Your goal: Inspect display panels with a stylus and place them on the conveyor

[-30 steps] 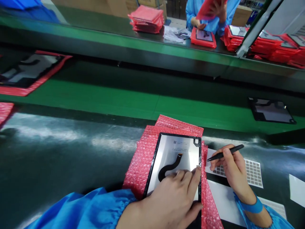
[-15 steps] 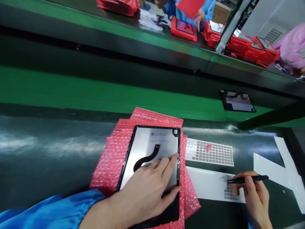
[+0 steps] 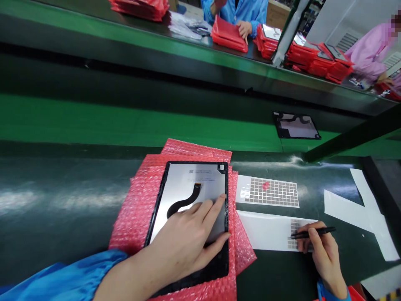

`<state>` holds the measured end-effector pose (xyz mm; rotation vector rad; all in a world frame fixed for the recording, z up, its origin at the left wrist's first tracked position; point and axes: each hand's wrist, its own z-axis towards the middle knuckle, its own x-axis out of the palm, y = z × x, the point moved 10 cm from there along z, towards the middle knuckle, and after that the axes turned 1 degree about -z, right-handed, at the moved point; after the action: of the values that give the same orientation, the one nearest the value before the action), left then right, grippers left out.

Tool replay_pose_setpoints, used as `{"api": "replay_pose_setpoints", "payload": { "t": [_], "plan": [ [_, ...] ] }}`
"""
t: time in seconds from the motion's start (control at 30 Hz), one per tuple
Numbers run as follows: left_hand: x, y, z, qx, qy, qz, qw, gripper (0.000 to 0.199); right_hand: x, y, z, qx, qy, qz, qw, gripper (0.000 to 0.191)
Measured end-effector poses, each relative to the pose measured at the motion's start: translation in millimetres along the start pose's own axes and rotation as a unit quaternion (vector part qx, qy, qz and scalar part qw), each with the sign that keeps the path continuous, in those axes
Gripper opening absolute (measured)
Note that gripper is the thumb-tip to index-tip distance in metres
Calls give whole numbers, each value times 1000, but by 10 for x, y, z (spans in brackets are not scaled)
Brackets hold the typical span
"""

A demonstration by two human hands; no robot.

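Observation:
My left hand [image 3: 191, 234] lies with fingers spread on the back of a black-framed display panel [image 3: 181, 177], thumb and fingertips at its right edge. A black ribbon cable [image 3: 184, 203] curves across the panel's silvery back. Under it are red bubble-wrap bags [image 3: 131, 217]. My right hand [image 3: 327, 253] grips black tweezers [image 3: 324, 230], their tips over small grey square stickers on a white backing sheet [image 3: 263, 232]. Whether a sticker is between the tips I cannot tell. Just behind lies a second sticker sheet [image 3: 282, 194] with a pink scrap on it.
White paper strips [image 3: 347, 205] lie at the right. Another display panel [image 3: 297, 126] rests on the green ledge, near a dark slanting post [image 3: 351, 133]. On the raised shelf are red-wrapped stacks [image 3: 316, 62]; a co-worker in blue [image 3: 244, 12] handles a red bag [image 3: 230, 33].
The view has shifted slightly, so most things appear farther left. My left hand stays on the panel; the tweezer tips remain at the stickers. The co-worker's red bag has come down onto the pile.

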<state>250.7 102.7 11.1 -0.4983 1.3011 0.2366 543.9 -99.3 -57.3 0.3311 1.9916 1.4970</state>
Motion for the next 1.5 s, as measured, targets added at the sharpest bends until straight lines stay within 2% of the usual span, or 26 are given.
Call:
{"api": "replay_pose_setpoints", "payload": {
  "t": [0.33, 0.5, 0.67, 0.77, 0.87, 0.93, 1.0, 1.1, 1.17, 1.23, 1.3, 1.37, 1.43, 1.5],
  "plan": [
    [36, 26, 21, -11, 19, -28, 999, 64, 8, -43, 16, -3, 30, -29, 999, 26],
    [79, 36, 22, -16, 42, -44, 998, 66, 21, -71, 47, 25, 41, -24, 999, 31],
    [53, 25, 20, -11, 83, -66, 994, 65, -17, -74, 106, 77, 20, 30, 996, 35],
    [-34, -45, -22, 14, 107, -83, 991, 69, -3, 46, 183, 81, 16, 82, 993, 36],
    [-146, -108, -129, 34, 119, -84, 989, 67, 113, 310, 293, 57, 18, 112, 992, 32],
    [-228, -127, -214, 42, 116, -74, 990, 62, 314, 561, 385, 33, 28, 114, 993, 30],
    [-295, -128, -285, 50, 113, -51, 991, 63, 661, 861, 482, 4, 54, 108, 993, 31],
    [-318, -42, -334, 37, 121, 0, 992, 80, 1398, 1330, 589, -37, 101, 97, 989, 35],
    [-255, 35, -342, 29, 136, 19, 990, 95, 1928, 1605, 611, -62, 124, 89, 986, 36],
    [-153, 100, -349, 29, 139, 6, 990, 105, 2390, 1777, 610, -73, 131, 86, 985, 37],
    [-73, 190, -368, 14, 107, -33, 994, 98, 2799, 1824, 591, -64, 159, 80, 982, 41],
    [3, 280, -423, -6, 68, -68, 995, 74, 3078, 1772, 577, -48, 184, 68, 979, 42],
    [55, 370, -500, -40, 28, -91, 995, 53, 3211, 1681, 583, -36, 191, 53, 979, 42],
    [59, 437, -573, -83, -16, -100, 991, 54, 3243, 1599, 607, -27, 186, 36, 982, 43]
  ]
}}
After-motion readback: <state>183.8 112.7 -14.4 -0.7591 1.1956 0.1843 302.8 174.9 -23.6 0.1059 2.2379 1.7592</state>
